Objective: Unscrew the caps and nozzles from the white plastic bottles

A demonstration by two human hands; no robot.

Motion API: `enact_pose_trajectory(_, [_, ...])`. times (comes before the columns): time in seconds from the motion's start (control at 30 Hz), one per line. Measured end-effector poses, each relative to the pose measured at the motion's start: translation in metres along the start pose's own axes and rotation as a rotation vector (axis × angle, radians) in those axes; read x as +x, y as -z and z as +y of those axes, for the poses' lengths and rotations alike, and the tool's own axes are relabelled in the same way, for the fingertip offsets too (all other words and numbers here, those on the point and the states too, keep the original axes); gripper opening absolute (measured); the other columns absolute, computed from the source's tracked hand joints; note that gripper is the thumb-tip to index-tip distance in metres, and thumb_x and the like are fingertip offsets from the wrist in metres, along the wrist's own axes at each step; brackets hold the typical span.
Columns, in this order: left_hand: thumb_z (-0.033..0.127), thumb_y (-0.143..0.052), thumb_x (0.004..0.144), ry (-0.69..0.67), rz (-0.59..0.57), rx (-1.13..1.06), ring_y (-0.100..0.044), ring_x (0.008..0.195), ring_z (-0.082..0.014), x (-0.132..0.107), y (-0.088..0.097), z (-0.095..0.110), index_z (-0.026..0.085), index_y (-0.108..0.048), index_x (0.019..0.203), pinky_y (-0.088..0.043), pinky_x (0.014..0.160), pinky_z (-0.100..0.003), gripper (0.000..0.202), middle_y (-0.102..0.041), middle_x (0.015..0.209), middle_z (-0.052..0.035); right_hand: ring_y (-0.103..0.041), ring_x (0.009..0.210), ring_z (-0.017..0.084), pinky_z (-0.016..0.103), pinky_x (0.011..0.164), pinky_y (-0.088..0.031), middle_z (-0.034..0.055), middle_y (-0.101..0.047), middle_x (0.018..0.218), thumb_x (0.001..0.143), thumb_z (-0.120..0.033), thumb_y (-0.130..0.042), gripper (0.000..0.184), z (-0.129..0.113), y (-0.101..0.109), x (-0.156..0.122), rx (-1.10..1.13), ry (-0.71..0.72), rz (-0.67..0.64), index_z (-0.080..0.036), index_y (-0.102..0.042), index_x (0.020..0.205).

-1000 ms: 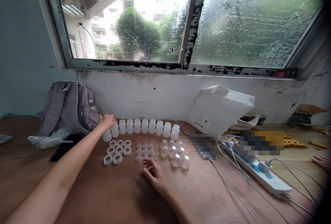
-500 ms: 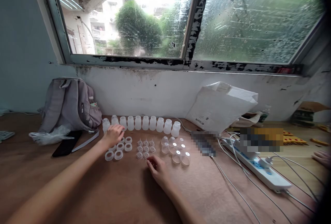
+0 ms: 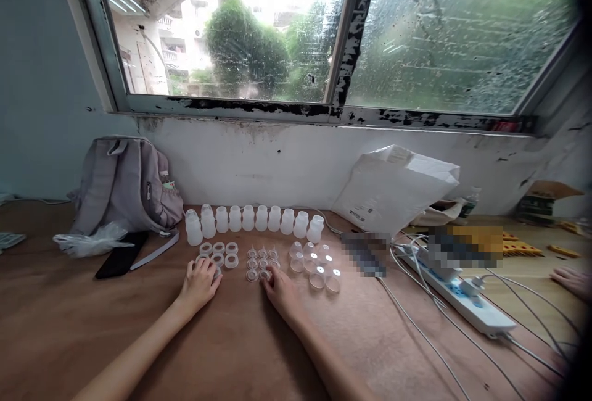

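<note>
A row of small frosted baby bottles (image 3: 248,218) stands along the back; the two at the left end wear clear domed caps (image 3: 193,218). My left hand (image 3: 200,284) is over the front of the white bottle rings (image 3: 231,260), its fingers curled on one ring that is partly hidden. To the right, my right hand (image 3: 280,290) has thumb and fingertips closed on a clear bottle nipple (image 3: 265,275) at the front corner of the nipple group (image 3: 252,254). Loose clear domed caps (image 3: 317,277) lie to the right of this hand.
A grey backpack (image 3: 124,185), a plastic bag (image 3: 95,240) and a black flat object (image 3: 121,256) are at left. On the right are a white bag (image 3: 398,188), a power strip (image 3: 481,308) with cables, and another person's hand (image 3: 571,281).
My left hand has come down from the capped bottles toward me, onto the front rings. My right hand has shifted slightly forward, its fingertips now at the front nipple.
</note>
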State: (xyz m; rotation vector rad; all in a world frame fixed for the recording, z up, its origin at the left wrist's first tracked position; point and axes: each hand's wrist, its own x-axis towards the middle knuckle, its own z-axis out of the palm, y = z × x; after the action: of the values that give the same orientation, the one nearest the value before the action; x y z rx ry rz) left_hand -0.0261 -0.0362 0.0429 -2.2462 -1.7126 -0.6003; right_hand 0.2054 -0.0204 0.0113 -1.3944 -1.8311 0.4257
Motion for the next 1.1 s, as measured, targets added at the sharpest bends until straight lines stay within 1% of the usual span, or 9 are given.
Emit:
enact_pose_trajectory(0.1, [0.032,-0.044,0.077,0.039,0.048,-0.229,-0.048,0.095,-0.0239,0.001,0.002,0.013,0.021,-0.057,0.074,-0.035,0.083,-0.04,0.017,-0.056,0.098,-0.0073,-0.052,0.06,0.015,0.026,0.057,-0.041,0.0018,-0.055,0.072,0.074,-0.03,-0.05,0.016,-0.003,0.005,0.002,0.081,-0.004,0.051,-0.023,-0.055,0.087])
enact_pose_trajectory(0.23, [0.038,-0.044,0.078,0.161,0.07,-0.804,-0.051,0.092,-0.0197,0.012,0.002,0.051,0.021,-0.055,0.074,-0.039,0.082,-0.034,0.021,-0.055,0.094,-0.0047,-0.054,0.056,0.013,0.026,0.056,-0.045,0.0043,-0.054,0.085,0.074,-0.036,-0.049,0.019,-0.003,0.01,0.002,0.295,-0.059,0.123,-0.02,-0.052,0.084])
enact_pose_trajectory(0.3, [0.042,-0.048,0.075,0.303,0.014,-1.151,-0.055,0.082,-0.0179,0.019,-0.003,0.073,0.019,-0.053,0.081,-0.044,0.073,-0.03,0.024,-0.058,0.084,-0.0042,-0.054,0.055,0.012,0.026,0.053,-0.045,0.0035,-0.054,0.084,0.073,-0.035,-0.05,0.02,-0.003,0.011,0.002,0.367,-0.097,0.131,-0.019,-0.048,0.086])
enact_pose_trajectory(0.4, [0.045,-0.052,0.072,0.565,-0.023,-1.604,-0.057,0.073,-0.0148,0.025,-0.014,0.099,0.019,-0.049,0.095,-0.044,0.061,-0.023,0.035,-0.058,0.084,-0.0043,-0.052,0.051,0.012,0.024,0.05,-0.044,-0.0001,-0.053,0.073,0.073,-0.03,-0.05,0.02,-0.005,0.01,-0.001,0.373,-0.112,0.18,-0.019,-0.045,0.089])
enact_pose_trajectory(0.5, [0.048,-0.049,0.073,0.697,-0.078,-1.862,-0.057,0.064,-0.0105,0.024,-0.023,0.111,0.022,-0.046,0.105,-0.04,0.053,-0.019,0.042,-0.057,0.086,-0.0029,-0.048,0.052,0.012,0.024,0.052,-0.043,-0.0011,-0.05,0.068,0.073,-0.024,-0.048,0.019,-0.01,0.012,-0.004,0.271,-0.034,0.245,-0.019,-0.047,0.091])
enact_pose_trajectory(0.6, [0.048,-0.048,0.074,0.722,-0.087,-1.897,-0.056,0.064,-0.009,0.019,-0.027,0.111,0.023,-0.049,0.107,-0.038,0.051,-0.016,0.042,-0.057,0.087,-0.0023,-0.046,0.054,0.011,0.024,0.053,-0.042,0.0001,-0.048,0.07,0.073,-0.019,-0.046,0.017,-0.015,0.014,-0.007,0.165,0.087,0.288,-0.018,-0.049,0.09])
enact_pose_trajectory(0.7, [0.046,-0.048,0.074,0.698,-0.087,-1.881,-0.057,0.071,-0.0103,0.013,-0.026,0.11,0.023,-0.05,0.108,-0.039,0.053,-0.016,0.041,-0.058,0.094,-0.0037,-0.045,0.053,0.01,0.023,0.052,-0.042,0.0009,-0.047,0.073,0.073,-0.014,-0.042,0.02,-0.019,0.013,-0.009,0.124,0.178,0.268,-0.018,-0.05,0.091])
enact_pose_trajectory(0.93, [0.043,-0.051,0.074,0.629,-0.122,-1.861,-0.056,0.086,-0.0165,0.008,-0.021,0.114,0.02,-0.055,0.103,-0.044,0.067,-0.023,0.037,-0.057,0.105,-0.0067,-0.048,0.062,0.012,0.023,0.058,-0.044,0.004,-0.051,0.085,0.067,-0.005,-0.039,0.041,-0.022,0.008,-0.016,0.183,0.28,0.081,-0.02,-0.045,0.105])
enact_pose_trajectory(1.1, [0.044,-0.051,0.074,0.643,-0.093,-1.845,-0.057,0.088,-0.0196,0.009,-0.02,0.113,0.019,-0.055,0.105,-0.045,0.072,-0.028,0.041,-0.06,0.101,-0.0079,-0.05,0.06,0.011,0.024,0.06,-0.044,0.005,-0.055,0.094,0.067,-0.005,-0.04,0.048,-0.029,0.015,-0.02,0.209,0.29,-0.069,-0.02,-0.039,0.113])
